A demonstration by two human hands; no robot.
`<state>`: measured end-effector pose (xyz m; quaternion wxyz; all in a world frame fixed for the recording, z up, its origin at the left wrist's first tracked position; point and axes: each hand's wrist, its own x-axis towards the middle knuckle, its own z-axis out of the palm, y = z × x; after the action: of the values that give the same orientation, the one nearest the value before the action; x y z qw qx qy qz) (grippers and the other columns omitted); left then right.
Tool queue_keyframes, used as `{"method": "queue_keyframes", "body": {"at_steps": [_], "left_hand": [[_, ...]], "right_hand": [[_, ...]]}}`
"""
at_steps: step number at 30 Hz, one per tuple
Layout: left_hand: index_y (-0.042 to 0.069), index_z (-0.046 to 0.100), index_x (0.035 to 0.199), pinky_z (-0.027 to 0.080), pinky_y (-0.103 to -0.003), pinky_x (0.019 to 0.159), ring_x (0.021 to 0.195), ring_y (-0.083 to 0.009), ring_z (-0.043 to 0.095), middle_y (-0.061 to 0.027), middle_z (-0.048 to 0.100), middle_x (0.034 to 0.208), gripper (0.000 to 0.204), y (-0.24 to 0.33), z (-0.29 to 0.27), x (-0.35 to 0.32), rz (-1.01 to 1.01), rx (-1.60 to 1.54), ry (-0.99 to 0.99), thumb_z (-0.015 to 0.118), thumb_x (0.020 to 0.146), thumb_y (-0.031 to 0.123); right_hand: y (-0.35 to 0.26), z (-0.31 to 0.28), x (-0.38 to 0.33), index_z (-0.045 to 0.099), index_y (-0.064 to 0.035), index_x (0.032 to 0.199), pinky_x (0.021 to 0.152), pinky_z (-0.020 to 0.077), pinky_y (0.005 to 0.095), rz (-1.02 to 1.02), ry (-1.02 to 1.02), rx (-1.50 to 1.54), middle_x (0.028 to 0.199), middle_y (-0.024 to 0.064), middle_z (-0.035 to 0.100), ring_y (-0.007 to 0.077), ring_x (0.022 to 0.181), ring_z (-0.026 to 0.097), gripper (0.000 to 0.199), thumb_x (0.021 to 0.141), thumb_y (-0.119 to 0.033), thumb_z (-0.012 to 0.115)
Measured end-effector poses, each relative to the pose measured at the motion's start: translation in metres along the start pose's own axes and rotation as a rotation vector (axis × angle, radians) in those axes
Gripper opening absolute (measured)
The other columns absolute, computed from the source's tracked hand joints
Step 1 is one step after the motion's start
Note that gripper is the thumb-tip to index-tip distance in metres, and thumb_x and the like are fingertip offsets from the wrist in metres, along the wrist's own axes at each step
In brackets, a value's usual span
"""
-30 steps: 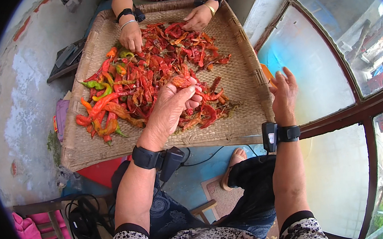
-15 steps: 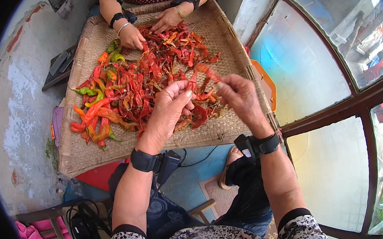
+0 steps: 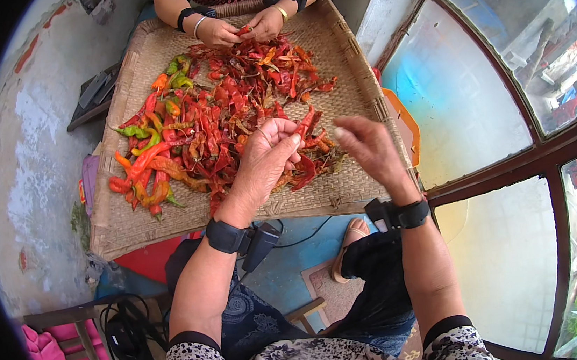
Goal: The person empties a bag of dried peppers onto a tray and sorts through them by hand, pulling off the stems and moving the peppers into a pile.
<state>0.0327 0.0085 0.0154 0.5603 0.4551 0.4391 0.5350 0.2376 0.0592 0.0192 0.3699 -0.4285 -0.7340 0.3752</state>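
My left hand (image 3: 268,155) pinches a red chili pepper (image 3: 307,120) between thumb and fingers, its pointed end rising over the tray. Just right of it is my right hand (image 3: 371,149), with thumb and forefinger bent and slightly apart; nothing shows between them. Below both hands, a pile of dried red chili peppers (image 3: 224,106) spreads over the woven tray (image 3: 125,229). Fresher orange peppers (image 3: 152,154) and green peppers (image 3: 132,132) lie on the pile's left side.
Across the tray, another person's hands (image 3: 244,28) hold a small red pepper. A framed window (image 3: 469,91) stands at the right, a stained wall (image 3: 41,164) at the left. Below are a chair with pink cloth (image 3: 54,359) and black cables (image 3: 126,337).
The red piece by my right fingers is gone from them, and that hand has moved slightly right and down. The other person's hands have come together and lifted a pepper.
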Motion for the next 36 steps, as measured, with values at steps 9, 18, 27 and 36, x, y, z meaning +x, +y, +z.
{"method": "queue_keyframes", "body": {"at_steps": [9, 18, 27, 36], "left_hand": [[0.003, 0.054, 0.107, 0.050, -0.027, 0.062, 0.075, -0.0119, 0.059, -0.0055, 0.061, 0.091, 0.018, -0.001, 0.012, -0.001, 0.095, 0.343, -0.005, 0.059, 0.091, 0.011], [0.002, 0.059, 0.100, 0.051, -0.043, 0.069, 0.084, -0.0331, 0.061, -0.0133, 0.054, 0.094, 0.018, -0.036, 0.013, 0.003, 0.439, 1.338, -0.077, 0.058, 0.082, -0.002], [0.000, 0.050, 0.086, 0.048, -0.046, 0.066, 0.080, -0.0375, 0.059, -0.0164, 0.054, 0.084, 0.005, -0.016, -0.008, -0.001, 0.383, 1.323, -0.029, 0.055, 0.085, 0.003], [0.000, 0.054, 0.096, 0.047, -0.040, 0.066, 0.075, -0.0321, 0.064, -0.0173, 0.063, 0.080, 0.011, 0.026, -0.036, -0.006, 0.379, 1.050, 0.229, 0.058, 0.086, 0.003]], "right_hand": [[-0.020, 0.016, 0.008, 0.062, 0.0010, 0.085, 0.054, 0.0396, 0.0219, 0.058, 0.176, 0.341, 0.069, -0.0054, 0.054, 0.0041, 0.062, 0.046, 0.016, 0.091, -0.014, 0.063], [0.036, -0.060, 0.006, 0.060, -0.0044, 0.108, 0.066, 0.0497, 0.0411, 0.060, 0.664, -1.003, 0.096, 0.0144, 0.061, 0.0328, 0.087, 0.061, 0.025, 0.085, -0.014, 0.062], [0.011, 0.033, 0.014, 0.054, -0.0064, 0.111, 0.078, 0.0521, 0.0422, -0.070, -0.168, -0.914, 0.101, 0.0147, 0.060, 0.0317, 0.101, 0.058, 0.031, 0.082, -0.012, 0.063], [0.003, 0.031, 0.028, 0.062, -0.0037, 0.101, 0.073, 0.0528, 0.0382, -0.130, 0.010, -0.443, 0.093, 0.0152, 0.066, 0.0297, 0.084, 0.066, 0.020, 0.082, -0.004, 0.060]]}}
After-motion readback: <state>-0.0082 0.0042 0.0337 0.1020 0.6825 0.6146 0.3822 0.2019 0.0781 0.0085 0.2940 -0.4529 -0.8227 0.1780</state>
